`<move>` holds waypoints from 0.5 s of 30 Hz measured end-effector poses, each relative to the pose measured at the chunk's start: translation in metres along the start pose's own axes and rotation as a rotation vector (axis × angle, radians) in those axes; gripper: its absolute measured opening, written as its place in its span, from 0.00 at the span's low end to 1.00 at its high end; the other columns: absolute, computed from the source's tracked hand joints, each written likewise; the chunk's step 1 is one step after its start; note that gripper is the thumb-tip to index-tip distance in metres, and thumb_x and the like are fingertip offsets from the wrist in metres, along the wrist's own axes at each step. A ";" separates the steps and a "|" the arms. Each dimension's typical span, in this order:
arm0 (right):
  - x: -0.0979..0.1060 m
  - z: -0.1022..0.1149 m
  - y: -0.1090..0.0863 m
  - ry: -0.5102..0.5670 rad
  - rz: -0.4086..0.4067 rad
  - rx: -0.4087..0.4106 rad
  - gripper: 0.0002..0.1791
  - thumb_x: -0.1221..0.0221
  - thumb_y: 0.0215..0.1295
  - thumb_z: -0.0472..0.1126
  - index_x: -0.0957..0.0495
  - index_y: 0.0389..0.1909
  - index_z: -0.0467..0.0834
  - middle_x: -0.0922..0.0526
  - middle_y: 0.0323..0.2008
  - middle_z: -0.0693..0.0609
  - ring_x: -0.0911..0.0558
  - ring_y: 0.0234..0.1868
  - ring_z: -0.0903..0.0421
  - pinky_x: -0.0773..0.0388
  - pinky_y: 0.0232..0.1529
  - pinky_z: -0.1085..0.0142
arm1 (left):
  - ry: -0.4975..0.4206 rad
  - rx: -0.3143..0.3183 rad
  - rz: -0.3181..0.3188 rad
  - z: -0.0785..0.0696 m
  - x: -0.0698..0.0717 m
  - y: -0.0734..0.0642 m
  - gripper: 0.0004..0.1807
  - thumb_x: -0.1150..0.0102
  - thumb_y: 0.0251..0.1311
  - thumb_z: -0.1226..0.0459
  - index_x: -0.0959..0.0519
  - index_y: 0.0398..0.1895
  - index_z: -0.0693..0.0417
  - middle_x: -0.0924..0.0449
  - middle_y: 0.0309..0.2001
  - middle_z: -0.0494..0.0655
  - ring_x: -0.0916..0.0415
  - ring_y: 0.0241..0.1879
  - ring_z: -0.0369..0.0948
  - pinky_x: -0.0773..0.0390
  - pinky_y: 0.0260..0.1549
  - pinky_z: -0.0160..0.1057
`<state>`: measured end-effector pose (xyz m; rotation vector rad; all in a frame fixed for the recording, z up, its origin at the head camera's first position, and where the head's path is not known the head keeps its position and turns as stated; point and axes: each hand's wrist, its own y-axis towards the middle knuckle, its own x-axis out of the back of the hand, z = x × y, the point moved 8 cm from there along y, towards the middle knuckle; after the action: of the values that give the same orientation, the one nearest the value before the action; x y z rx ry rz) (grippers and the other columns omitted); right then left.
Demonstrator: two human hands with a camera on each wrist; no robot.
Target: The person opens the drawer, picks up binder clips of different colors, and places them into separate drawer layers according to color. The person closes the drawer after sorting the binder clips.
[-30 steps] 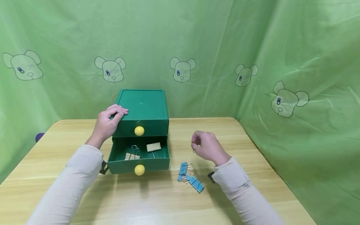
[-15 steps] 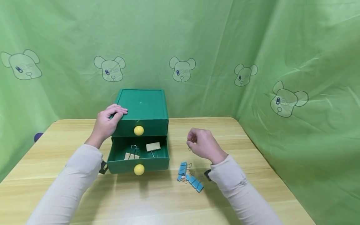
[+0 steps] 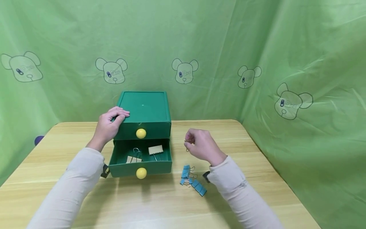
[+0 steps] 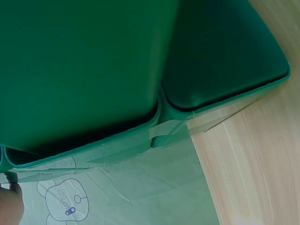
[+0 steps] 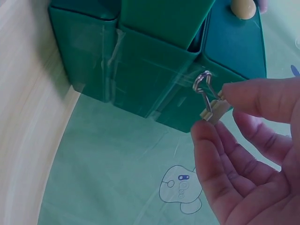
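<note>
My left hand (image 3: 110, 125) rests on the top left edge of a green drawer cabinet (image 3: 144, 106), fingers flat over the top. Below its upper drawer, a drawer (image 3: 163, 167) with a yellow knob (image 3: 141, 173) is pulled out. Two beige binder clips lie inside, one clip (image 3: 133, 159) at the left and another clip (image 3: 155, 150) at the right. My right hand (image 3: 203, 144), just right of the cabinet, pinches a beige binder clip (image 5: 217, 109) between thumb and fingers. Its wire handles show in the right wrist view.
Blue binder clips lie in a cluster on the wooden table (image 3: 246, 197), including an upper clip (image 3: 186, 171), a small clip (image 3: 186, 181) and a lower clip (image 3: 199, 187). Green cloth (image 3: 211, 41) hangs behind and at the sides. A purple round thing (image 3: 38, 140) shows at the left.
My right hand has moved left towards the cabinet with the beige binder clip in its fingers. My left hand and the pulled-out drawer stay as they were.
</note>
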<state>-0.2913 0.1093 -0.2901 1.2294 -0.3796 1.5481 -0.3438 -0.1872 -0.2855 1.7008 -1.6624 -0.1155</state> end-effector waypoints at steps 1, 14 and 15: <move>0.000 0.001 0.001 0.000 0.000 0.002 0.05 0.35 0.57 0.32 0.23 0.28 0.41 0.19 0.26 0.52 0.21 0.29 0.57 0.21 0.33 0.64 | -0.001 0.000 0.000 0.000 0.000 0.000 0.16 0.53 0.72 0.63 0.18 0.46 0.66 0.22 0.54 0.60 0.37 0.64 0.54 0.42 0.65 0.57; -0.004 0.018 0.009 0.004 0.021 0.017 0.05 0.35 0.58 0.33 0.23 0.28 0.41 0.19 0.27 0.53 0.21 0.30 0.57 0.21 0.34 0.65 | -0.005 -0.006 0.001 0.001 0.000 0.000 0.16 0.53 0.72 0.63 0.18 0.45 0.66 0.22 0.54 0.60 0.36 0.63 0.53 0.42 0.65 0.57; -0.004 0.019 0.009 0.006 0.024 0.017 0.06 0.35 0.58 0.33 0.23 0.28 0.41 0.19 0.27 0.53 0.21 0.30 0.57 0.21 0.34 0.65 | -0.005 -0.007 0.000 0.001 0.000 0.000 0.16 0.53 0.72 0.63 0.18 0.45 0.66 0.22 0.53 0.60 0.36 0.63 0.53 0.42 0.65 0.56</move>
<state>-0.2898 0.0890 -0.2825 1.2368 -0.3789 1.5781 -0.3445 -0.1871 -0.2859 1.6967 -1.6642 -0.1250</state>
